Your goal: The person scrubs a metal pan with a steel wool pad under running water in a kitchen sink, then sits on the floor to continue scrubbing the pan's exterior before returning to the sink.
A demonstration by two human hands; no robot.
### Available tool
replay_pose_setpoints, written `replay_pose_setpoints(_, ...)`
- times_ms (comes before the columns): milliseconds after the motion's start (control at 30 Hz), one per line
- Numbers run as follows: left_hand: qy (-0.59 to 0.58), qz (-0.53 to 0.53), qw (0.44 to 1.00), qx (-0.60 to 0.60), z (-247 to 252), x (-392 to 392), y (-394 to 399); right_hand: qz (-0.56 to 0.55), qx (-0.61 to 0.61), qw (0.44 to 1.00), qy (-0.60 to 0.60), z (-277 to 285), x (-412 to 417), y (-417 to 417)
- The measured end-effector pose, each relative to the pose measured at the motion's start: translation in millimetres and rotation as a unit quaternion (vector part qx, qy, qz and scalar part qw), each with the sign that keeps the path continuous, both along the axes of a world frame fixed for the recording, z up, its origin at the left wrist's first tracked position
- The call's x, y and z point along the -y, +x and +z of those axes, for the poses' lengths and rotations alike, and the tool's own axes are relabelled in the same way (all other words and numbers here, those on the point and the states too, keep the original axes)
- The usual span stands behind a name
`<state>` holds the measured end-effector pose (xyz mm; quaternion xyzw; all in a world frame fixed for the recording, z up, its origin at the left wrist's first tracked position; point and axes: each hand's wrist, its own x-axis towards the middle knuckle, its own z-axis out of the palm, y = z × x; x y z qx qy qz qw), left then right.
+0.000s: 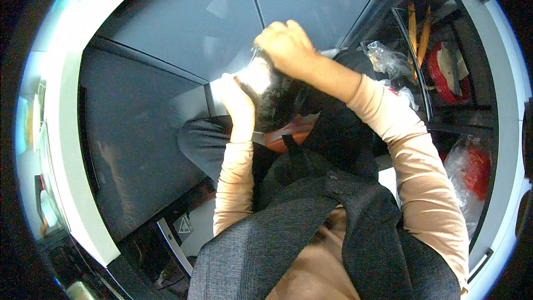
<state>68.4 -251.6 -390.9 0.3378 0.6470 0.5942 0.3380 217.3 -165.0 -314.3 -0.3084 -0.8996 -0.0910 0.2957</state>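
In the upper middle of the view, a dark, rounded metal vessel [270,96] with a bright glare on its side is tilted between my hands, above my bent knees. My left hand [239,100] lies against the vessel's left side, its thumb up and the palm turned to it. My right hand [287,43] is closed in a fist over the vessel's upper edge, with thin, shiny wire-like strands showing under the fingers; what it grips is too blurred to name. A reddish-brown surface [291,133] shows below the vessel.
Grey cabinet panels [187,21] stand in front and to the left. An open compartment at the right holds clear plastic bags [387,60], a red round item [443,73] and a red bundle in plastic [476,171]. A drawer edge [175,246] shows at lower left.
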Motion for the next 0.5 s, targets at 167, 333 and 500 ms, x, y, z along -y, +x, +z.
replay_pose_setpoints(167, 0.018, 0.002, 0.997, -0.072, 7, 2, 8, -0.01, 0.069, 0.995, -0.067, 10, 14, 1)
replay_pose_setpoints(333, 0.042, 0.042, 0.998, -0.022, 4, -1, 9, 0.081, 0.059, 0.991, -0.085, 0, 33, -13)
replay_pose_setpoints(500, -0.001, 0.038, 0.993, -0.112, 5, 1, 3, -0.052, -0.031, 0.995, -0.073, -9, -20, 16)
